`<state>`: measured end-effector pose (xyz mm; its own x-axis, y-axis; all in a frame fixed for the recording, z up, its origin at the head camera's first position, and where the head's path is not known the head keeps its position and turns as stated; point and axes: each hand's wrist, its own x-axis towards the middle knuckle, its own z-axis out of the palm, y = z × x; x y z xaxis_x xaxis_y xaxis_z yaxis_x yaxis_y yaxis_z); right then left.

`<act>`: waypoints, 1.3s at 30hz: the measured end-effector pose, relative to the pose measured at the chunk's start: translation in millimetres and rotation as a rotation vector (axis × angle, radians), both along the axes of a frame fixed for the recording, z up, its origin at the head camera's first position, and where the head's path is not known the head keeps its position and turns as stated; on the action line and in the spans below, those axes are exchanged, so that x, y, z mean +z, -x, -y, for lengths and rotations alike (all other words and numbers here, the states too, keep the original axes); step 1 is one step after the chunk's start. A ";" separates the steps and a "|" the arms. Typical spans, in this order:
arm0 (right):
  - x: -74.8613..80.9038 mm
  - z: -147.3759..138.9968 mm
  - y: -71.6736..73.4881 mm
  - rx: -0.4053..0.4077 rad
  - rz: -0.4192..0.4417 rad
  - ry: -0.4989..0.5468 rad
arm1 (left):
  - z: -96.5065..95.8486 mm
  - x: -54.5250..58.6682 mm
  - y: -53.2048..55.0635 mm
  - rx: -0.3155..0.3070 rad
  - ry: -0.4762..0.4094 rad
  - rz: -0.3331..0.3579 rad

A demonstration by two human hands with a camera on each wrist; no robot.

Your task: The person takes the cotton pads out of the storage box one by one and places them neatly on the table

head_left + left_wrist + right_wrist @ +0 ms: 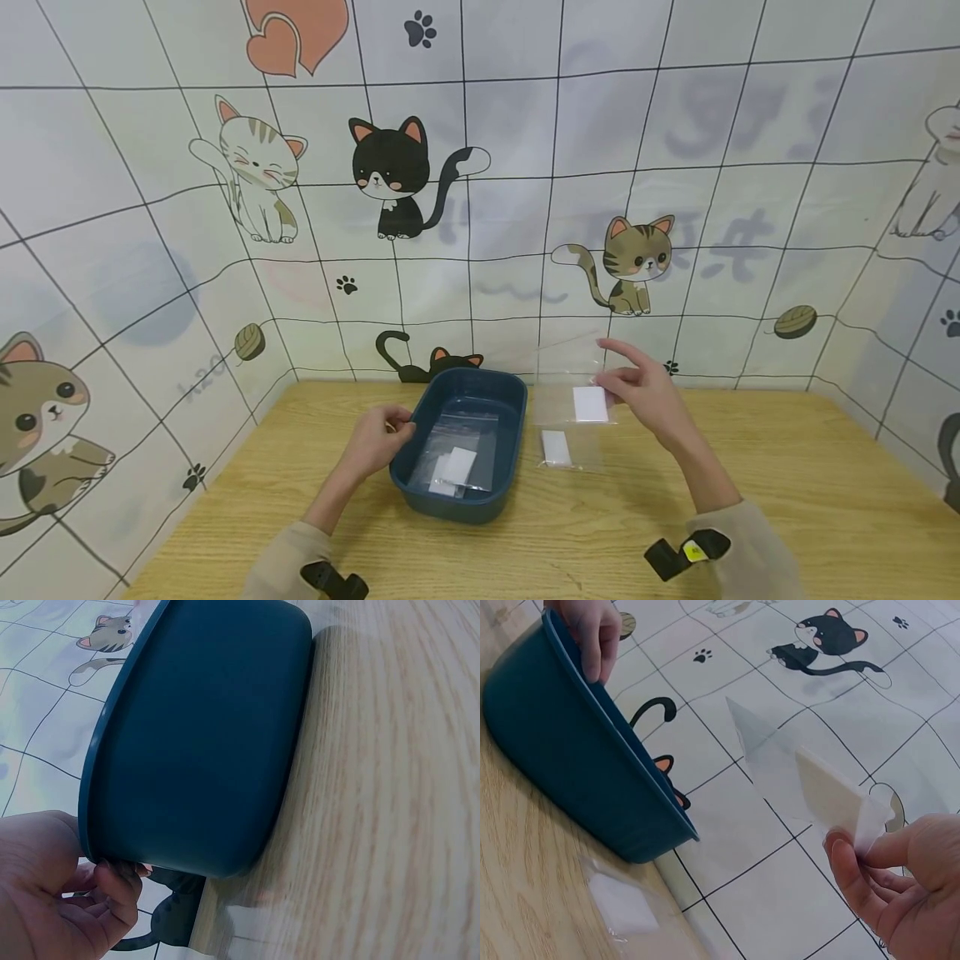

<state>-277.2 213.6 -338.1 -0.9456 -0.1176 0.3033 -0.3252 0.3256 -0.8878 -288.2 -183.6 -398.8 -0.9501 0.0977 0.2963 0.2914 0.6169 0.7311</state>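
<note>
My left hand [380,440] grips the left rim of a dark blue plastic basin [459,510], thumb and fingers pinching its edge. Inside the basin lie several clear plastic bags with white pieces [460,465] in them. To the right, my right hand [647,392] pinches the edge of a clear zip bag [555,400] that holds a flat white square [591,404]. In the right wrist view this bag [769,765] hangs above the table. Beneath it, another clear bag with a white piece [556,447] lies on the table beside the basin.
The wooden table [600,533] meets a wall covering [510,208] printed with cartoon cats and grid lines behind it. Side panels of the same print stand at left and right. Each wrist wears a small black camera [686,554].
</note>
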 end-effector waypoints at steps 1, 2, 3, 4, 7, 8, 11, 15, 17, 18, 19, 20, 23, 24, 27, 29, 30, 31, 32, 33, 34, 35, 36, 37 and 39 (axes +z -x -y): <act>-1.5 -1.6 1.4 0.000 -0.002 0.005 | 0.2 -0.2 0.2 -0.001 -0.001 0.000; -2.4 -3.1 2.2 0.000 -0.007 0.008 | 0.2 -0.1 0.2 -0.002 -0.002 -0.001; -3.2 -4.7 2.8 0.000 -0.009 0.010 | 0.3 -0.3 0.5 -0.002 -0.002 -0.002; -4.0 -6.3 3.3 -0.001 -0.010 0.011 | 0.2 -0.4 0.7 -0.002 -0.002 -0.002; -5.9 -11.6 4.4 -0.003 -0.008 0.016 | -0.2 0.2 0.4 -0.002 -0.008 0.006; -6.4 -13.4 4.6 -0.006 -0.006 0.016 | -0.3 0.5 0.1 -0.003 -0.010 0.007; -8.4 -18.8 5.1 -0.017 0.004 0.011 | 0.0 1.6 -1.2 -0.005 -0.012 0.002; -11.9 -25.0 6.5 -0.033 0.017 0.017 | 0.7 1.6 -2.1 -0.007 -0.012 -0.004; -13.7 -27.7 7.1 -0.043 0.024 0.017 | 0.6 1.3 -2.1 -0.007 -0.012 0.001; -14.4 -29.1 7.3 -0.048 0.030 0.018 | 0.8 0.9 -2.0 -0.009 -0.009 0.000; -15.2 -30.4 7.5 -0.054 0.035 0.017 | 0.7 0.8 -1.8 -0.008 -0.007 0.001; -16.0 -31.8 7.7 -0.061 0.039 0.012 | 0.6 0.6 -1.5 -0.007 -0.006 0.005; -18.0 -35.4 8.1 -0.082 0.049 0.001 | 0.6 0.2 -0.8 -0.004 -0.008 0.012; -18.7 -36.5 8.5 -0.087 0.051 0.001 | 0.6 0.2 -0.5 -0.003 -0.009 0.012; -21.1 -39.1 9.3 -0.109 0.056 -0.014 | 0.7 0.0 0.1 -0.003 -0.011 0.012; -23.2 -40.6 10.1 -0.121 0.062 -0.019 | 0.8 -0.3 0.3 -0.001 -0.009 0.008; -24.1 -41.2 10.4 -0.125 0.063 -0.019 | 0.8 -0.3 0.2 -0.001 -0.009 0.006; -25.2 -41.7 10.7 -0.131 0.068 -0.020 | 0.9 -0.6 0.5 -0.001 -0.007 0.006; -26.2 -42.4 11.0 -0.134 0.071 -0.022 | 1.0 -1.0 0.7 -0.001 -0.006 0.005; -27.3 -43.1 11.3 -0.141 0.078 -0.022 | 1.0 -1.1 0.9 0.000 -0.005 0.005; -28.3 -43.8 11.5 -0.146 0.085 -0.025 | 1.0 -1.3 1.1 0.000 -0.004 0.006; -29.4 -44.6 11.8 -0.152 0.093 -0.030 | 0.9 -1.4 1.4 0.000 -0.004 0.006; -30.3 -45.4 11.8 -0.155 0.100 -0.035 | 0.7 -1.4 1.4 0.000 -0.002 0.007; -31.3 -46.4 11.9 -0.161 0.108 -0.045 | 0.6 -1.5 1.5 0.001 0.000 0.007; -33.1 -48.5 12.1 -0.170 0.117 -0.061 | 0.4 -1.6 1.6 0.002 0.002 0.008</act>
<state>-289.2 262.2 -371.2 -0.9817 0.0317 0.1876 -0.1571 0.4210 -0.8934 -289.9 -184.0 -400.4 -0.9528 0.0959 0.2881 0.2838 0.6189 0.7324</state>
